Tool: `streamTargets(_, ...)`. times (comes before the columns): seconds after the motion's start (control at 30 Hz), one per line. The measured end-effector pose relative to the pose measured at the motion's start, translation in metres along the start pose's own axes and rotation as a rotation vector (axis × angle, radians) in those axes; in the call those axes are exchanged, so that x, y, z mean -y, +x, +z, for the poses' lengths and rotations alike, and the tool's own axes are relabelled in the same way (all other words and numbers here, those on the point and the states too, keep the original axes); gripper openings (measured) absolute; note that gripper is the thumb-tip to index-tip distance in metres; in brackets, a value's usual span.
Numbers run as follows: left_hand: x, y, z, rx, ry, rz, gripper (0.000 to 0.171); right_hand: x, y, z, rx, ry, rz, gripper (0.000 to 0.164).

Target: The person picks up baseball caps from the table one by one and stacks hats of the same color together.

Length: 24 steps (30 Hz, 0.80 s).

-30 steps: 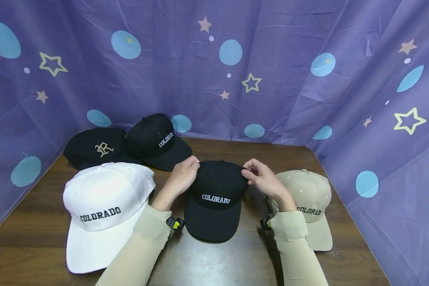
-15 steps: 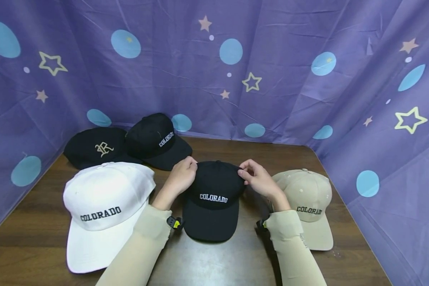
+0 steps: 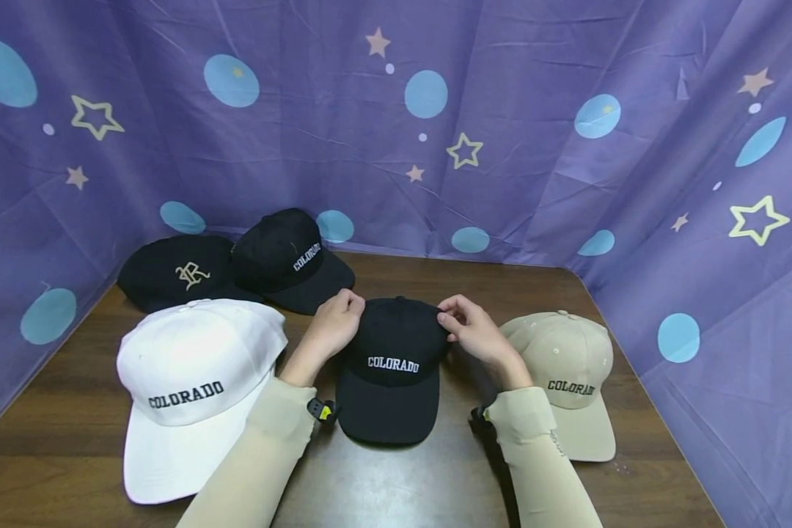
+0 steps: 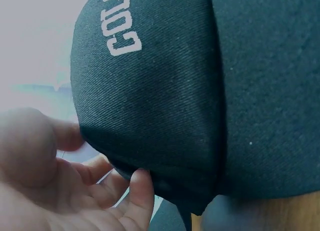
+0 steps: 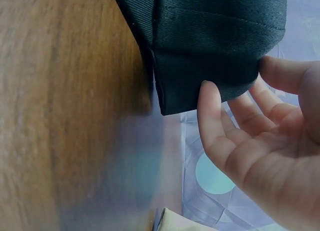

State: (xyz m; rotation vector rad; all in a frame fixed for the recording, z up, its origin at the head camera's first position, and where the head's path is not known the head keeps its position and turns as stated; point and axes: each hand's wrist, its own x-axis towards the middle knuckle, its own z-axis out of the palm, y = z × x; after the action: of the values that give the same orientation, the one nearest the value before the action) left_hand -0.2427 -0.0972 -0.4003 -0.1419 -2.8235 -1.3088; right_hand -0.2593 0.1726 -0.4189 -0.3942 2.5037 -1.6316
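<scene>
A black baseball cap [image 3: 394,337] with white COLORADO lettering sits mid-table in the head view, its brim toward me. My left hand [image 3: 330,330] pinches its left rear side. On the opposite rear side, my right hand [image 3: 478,336] pinches the crown between thumb and fingers. Close up in the left wrist view, the thumb and fingers of that hand [image 4: 75,176] meet the cap's lower edge [image 4: 150,116]. The right wrist view has the other hand's fingertips [image 5: 209,93] on the dark fabric.
A white cap [image 3: 191,367] lies left of my left forearm. Behind it are a black cap with a gold letter [image 3: 178,271] and another black COLORADO cap [image 3: 280,257]. A beige cap [image 3: 567,359] stands at right. A purple curtain [image 3: 515,110] borders the wooden table [image 3: 396,491].
The black cap in my hands has shifted slightly to the left, and my right hand has moved left with it. Both hands keep their hold. The other caps have stayed put.
</scene>
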Motion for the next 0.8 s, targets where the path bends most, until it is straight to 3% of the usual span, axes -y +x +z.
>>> streamTargets(0.23,-0.002,-0.002,-0.002,0.027,-0.009,0.006,0.041,0.029,-0.011,0.0,-0.002,-0.007,-0.029,0.018)
streamTargets(0.37,0.0,-0.001,-0.001,0.038,-0.003,0.026,0.041,0.022,-0.007,-0.001,-0.021,0.003,-0.035,0.019)
streamTargets(0.57,0.0,-0.001,0.0,0.035,-0.008,0.028,0.038,-0.006,0.005,-0.002,-0.053,-0.013,-0.076,0.018)
streamTargets(0.8,0.001,0.0,0.001,0.025,-0.01,0.046,0.037,-0.013,0.007,-0.001,-0.098,-0.062,-0.107,0.015)
